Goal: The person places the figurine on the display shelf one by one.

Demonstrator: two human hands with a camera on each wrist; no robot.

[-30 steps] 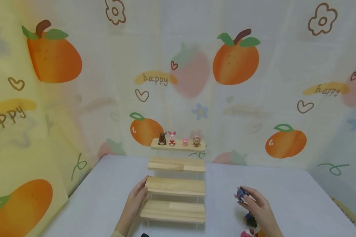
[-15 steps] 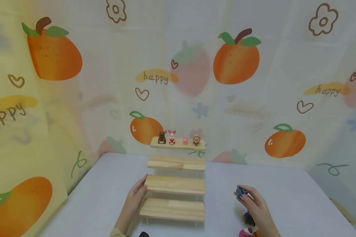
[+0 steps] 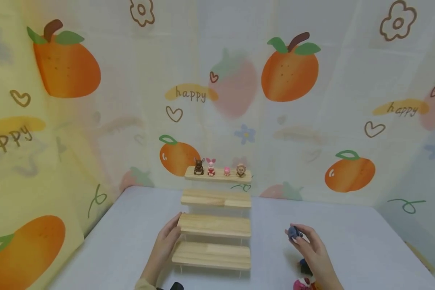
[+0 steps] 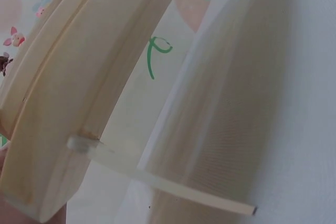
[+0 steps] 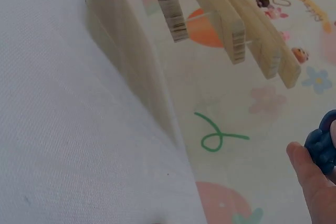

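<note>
My left hand (image 3: pixel 165 238) grips the left end of a tiered wooden display shelf (image 3: pixel 214 225) at its second board from the front. In the left wrist view the underside of a board (image 4: pixel 58 114) hides most of the fingers. Off to the right, my right hand (image 3: pixel 314 244) pinches a small dark-blue figurine (image 3: pixel 294 233) between thumb and fingers, above the table. The same blue figurine (image 5: pixel 321 148) shows at the right edge of the right wrist view. On the top board stand a brown figurine (image 3: pixel 198 166), a pink-eared piglet figurine (image 3: pixel 211 167), a small pink figurine (image 3: pixel 226 172) and a tan figurine (image 3: pixel 241 170).
Under my right forearm lie a dark-blue and black figurine (image 3: pixel 305 266) and a red-pink figurine (image 3: pixel 302 284). A black object (image 3: pixel 176 286) shows at the bottom edge. White cloth covers the table (image 3: pixel 275 217); a fruit-print curtain (image 3: pixel 293 141) hangs behind. Clear rods support the boards.
My right hand rises slightly with the blue figurine, which turns a little in the fingers. The left hand stays at the shelf's end.
</note>
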